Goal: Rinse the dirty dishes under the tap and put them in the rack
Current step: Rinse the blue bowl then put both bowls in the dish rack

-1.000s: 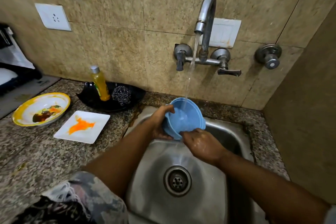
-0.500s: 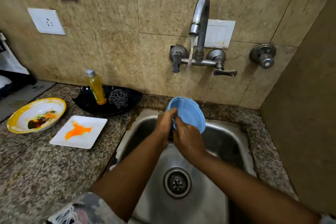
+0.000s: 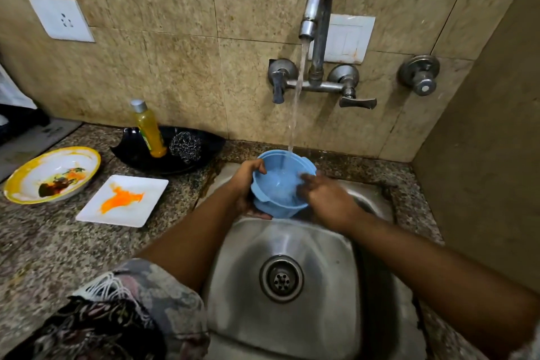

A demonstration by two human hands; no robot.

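A light blue plastic bowl (image 3: 277, 184) is held over the steel sink (image 3: 292, 316), its mouth turned up under the running water from the tap (image 3: 317, 9). My left hand (image 3: 247, 184) grips the bowl's left rim and underside. My right hand (image 3: 324, 196) reaches into the bowl from the right, fingers on its inner wall. On the granite counter at left lie a yellow-rimmed bowl (image 3: 29, 178) smeared with dark sauce and a white square plate (image 3: 96, 207) with an orange stain.
A black tray (image 3: 207, 140) behind the plate carries a yellow soap bottle (image 3: 149, 131) and a steel scrubber (image 3: 185, 146). Tap handles (image 3: 358, 102) jut from the tiled wall. A side wall closes in on the right. No rack is in view.
The bowl has turned from tilted on edge to mouth-up under the stream. My right hand moved from behind the bowl to inside it.
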